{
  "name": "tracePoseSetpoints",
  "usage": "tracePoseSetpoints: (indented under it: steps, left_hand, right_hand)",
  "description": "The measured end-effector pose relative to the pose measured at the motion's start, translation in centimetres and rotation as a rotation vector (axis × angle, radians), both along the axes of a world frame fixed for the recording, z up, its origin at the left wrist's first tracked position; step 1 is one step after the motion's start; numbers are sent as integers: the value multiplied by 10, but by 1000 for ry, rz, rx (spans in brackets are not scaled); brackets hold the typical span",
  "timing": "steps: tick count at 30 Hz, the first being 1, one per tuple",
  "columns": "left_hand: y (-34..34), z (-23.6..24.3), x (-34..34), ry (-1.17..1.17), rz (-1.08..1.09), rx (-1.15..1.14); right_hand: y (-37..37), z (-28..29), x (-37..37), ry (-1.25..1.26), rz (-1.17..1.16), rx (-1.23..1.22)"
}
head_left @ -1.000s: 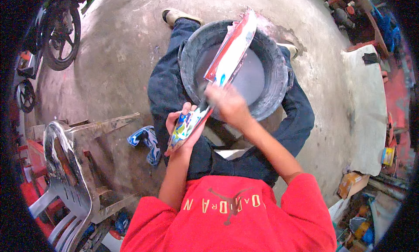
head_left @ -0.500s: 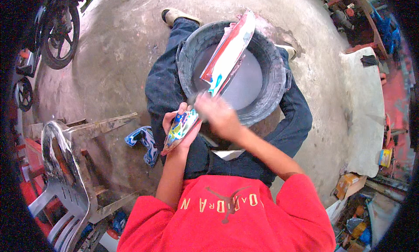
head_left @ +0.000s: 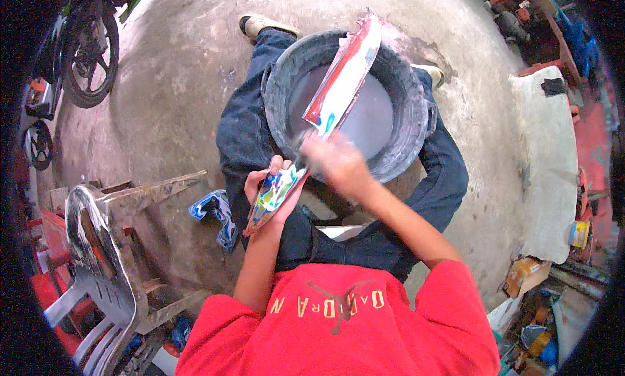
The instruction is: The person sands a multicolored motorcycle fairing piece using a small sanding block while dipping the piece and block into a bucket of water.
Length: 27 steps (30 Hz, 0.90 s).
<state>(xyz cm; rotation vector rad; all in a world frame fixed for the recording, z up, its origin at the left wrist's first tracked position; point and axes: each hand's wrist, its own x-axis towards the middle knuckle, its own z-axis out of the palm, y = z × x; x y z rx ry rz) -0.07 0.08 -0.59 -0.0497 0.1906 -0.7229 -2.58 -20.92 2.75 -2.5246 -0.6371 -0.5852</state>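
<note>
A long, narrow painted panel (head_left: 348,73), white and red at its far end with swirls of blue, green and yellow near me, slants across a round dark tub (head_left: 277,109). Greyish liquid (head_left: 374,125) lies in the tub. My left hand (head_left: 286,203) grips the panel's near end from below and the left, fingers curled over its edge. Over the panel's narrow middle is my right hand (head_left: 340,166), smeared by motion. A grey patch shows by its fingertips; whether the hand holds it I cannot tell. The tub stands between my legs.
A smaller piece with blue and white swirls (head_left: 224,226) lies on the concrete floor (head_left: 172,109) to my left. Beyond it are a worn chair (head_left: 97,265) and a wooden frame (head_left: 156,187). A motorcycle wheel (head_left: 91,63) stands far left; a pale board (head_left: 547,161) lies right.
My right hand has shifted a little to the right along the panel and stays blurred. The panel's near end and my left hand have moved slightly right and nearer.
</note>
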Motion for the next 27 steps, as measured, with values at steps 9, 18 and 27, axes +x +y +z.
tracePoseSetpoints:
  steps: [9,18,27]
  left_hand:
    - [-3,16,1,-59,0,-4]
    - [-7,17,3,30,52,22]
    - [0,12,-2,89,74,-17]
  right_hand:
    - [28,-1,-27,37,150,33]
    - [29,1,-21,47,68,-5]
    - [41,5,-25,57,88,-35]
